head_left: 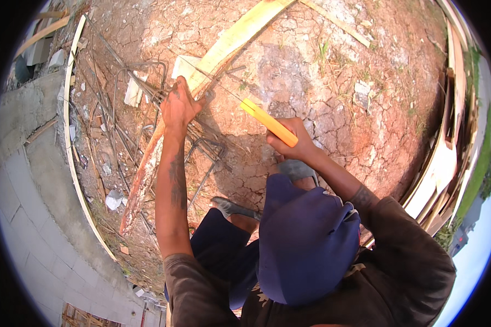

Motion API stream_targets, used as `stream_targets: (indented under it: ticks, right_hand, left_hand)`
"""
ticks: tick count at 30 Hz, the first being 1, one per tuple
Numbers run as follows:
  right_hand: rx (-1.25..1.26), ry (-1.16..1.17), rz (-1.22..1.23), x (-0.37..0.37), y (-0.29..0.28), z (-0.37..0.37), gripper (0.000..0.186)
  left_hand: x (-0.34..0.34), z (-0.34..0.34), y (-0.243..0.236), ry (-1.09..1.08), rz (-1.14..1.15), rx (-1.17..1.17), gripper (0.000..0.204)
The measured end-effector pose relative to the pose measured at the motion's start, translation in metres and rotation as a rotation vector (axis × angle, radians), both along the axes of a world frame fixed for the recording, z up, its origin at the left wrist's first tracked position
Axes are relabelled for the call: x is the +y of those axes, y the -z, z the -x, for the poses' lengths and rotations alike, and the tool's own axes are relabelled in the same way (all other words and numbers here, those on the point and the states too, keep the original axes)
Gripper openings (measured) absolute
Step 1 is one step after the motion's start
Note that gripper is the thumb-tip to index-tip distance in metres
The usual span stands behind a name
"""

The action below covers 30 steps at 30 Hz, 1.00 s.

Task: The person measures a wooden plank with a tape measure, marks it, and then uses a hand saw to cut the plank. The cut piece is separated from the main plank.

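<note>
My right hand [294,136] is wrapped round the yellow handle of a handsaw [268,122]. Its thin blade, seen nearly edge-on, lies across a pale wooden board [240,34] that runs from the top of the view down to the left. Just below the blade, my left hand [181,106] grips the board with the thumb out to the right. A short pale wood piece [184,66] sits beside the board at the blade. Below the left hand a reddish, weathered length of timber [147,169] carries on toward the lower left; the hand hides where it meets the board.
Bent steel rods [117,98] lie tangled left of my left arm, with wood scraps around them. Concrete paving [33,185] curves along the left, edged by a thin wooden strip [67,109]. Stacked planks [439,169] stand at the right. My feet rest on cracked dry soil [343,131].
</note>
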State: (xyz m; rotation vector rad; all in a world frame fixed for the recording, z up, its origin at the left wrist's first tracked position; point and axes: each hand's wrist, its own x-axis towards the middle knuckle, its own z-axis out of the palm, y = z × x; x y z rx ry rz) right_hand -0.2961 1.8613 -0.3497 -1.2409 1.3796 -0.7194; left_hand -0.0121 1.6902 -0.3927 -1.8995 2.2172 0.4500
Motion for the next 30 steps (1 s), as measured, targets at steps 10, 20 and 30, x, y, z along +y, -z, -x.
stream_targets:
  ticks: [10,20,30]
  right_hand:
    - [-0.188,0.011,-0.001,-0.012,0.014,-0.009,0.015]
    - [0.001,-0.068,0.021,0.033,0.014,0.004,0.008]
    - [0.017,0.014,0.022,0.061,-0.031,0.033,0.009]
  left_hand:
    - [0.002,0.005,-0.002,0.001,0.003,0.024,0.085]
    - [0.006,-0.009,0.003,-0.018,-0.005,-0.008,0.083]
    - [0.004,-0.011,0.002,-0.001,-0.013,-0.048,0.100]
